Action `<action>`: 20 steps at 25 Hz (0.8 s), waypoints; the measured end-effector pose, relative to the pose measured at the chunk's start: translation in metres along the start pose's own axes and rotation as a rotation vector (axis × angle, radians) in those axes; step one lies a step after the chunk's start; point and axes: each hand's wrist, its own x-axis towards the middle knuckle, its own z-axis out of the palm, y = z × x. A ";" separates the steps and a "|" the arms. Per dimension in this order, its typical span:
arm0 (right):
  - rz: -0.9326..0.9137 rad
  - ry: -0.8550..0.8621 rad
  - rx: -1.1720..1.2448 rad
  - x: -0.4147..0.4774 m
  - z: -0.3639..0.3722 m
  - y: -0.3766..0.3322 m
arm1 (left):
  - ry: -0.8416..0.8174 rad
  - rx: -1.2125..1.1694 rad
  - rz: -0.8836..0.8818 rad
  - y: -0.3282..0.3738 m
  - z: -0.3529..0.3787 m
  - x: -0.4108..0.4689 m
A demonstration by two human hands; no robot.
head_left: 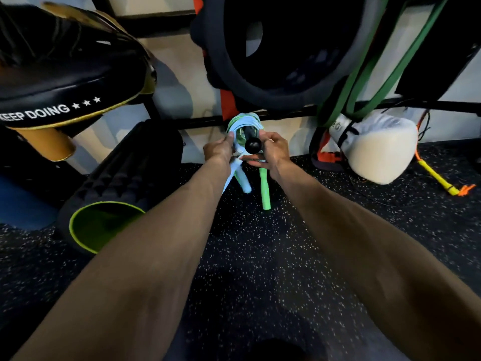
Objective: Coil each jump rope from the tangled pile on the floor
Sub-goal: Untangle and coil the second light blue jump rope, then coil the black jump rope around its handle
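Between the two hands sits the rope coil (pixel 242 123) — light-blue and green loops wound together and slung over a black peg (pixel 253 145) just beyond the fingers. The left hand (pixel 218 152) pinches the coil's left edge with curled fingers. The right hand (pixel 276 151) curls round its right side, though I cannot tell which strands it grips. Below the hands a light-blue handle (pixel 243 182) and a green handle (pixel 265 190) hang loose. The winding looks done — what seems left is settling the coil on the peg. No tangled pile shows on the speckled floor (pixel 260 243) beneath the arms.
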 end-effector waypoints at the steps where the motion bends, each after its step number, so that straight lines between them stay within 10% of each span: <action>1: 0.010 -0.007 -0.019 0.002 -0.002 0.000 | 0.008 -0.007 -0.009 -0.001 0.000 0.001; 9: 0.008 0.001 -0.181 -0.019 -0.023 0.020 | -0.042 0.167 0.124 -0.013 -0.021 -0.028; 20: -0.044 -0.070 -1.195 -0.218 -0.128 0.023 | -0.414 1.324 0.549 -0.046 -0.059 -0.184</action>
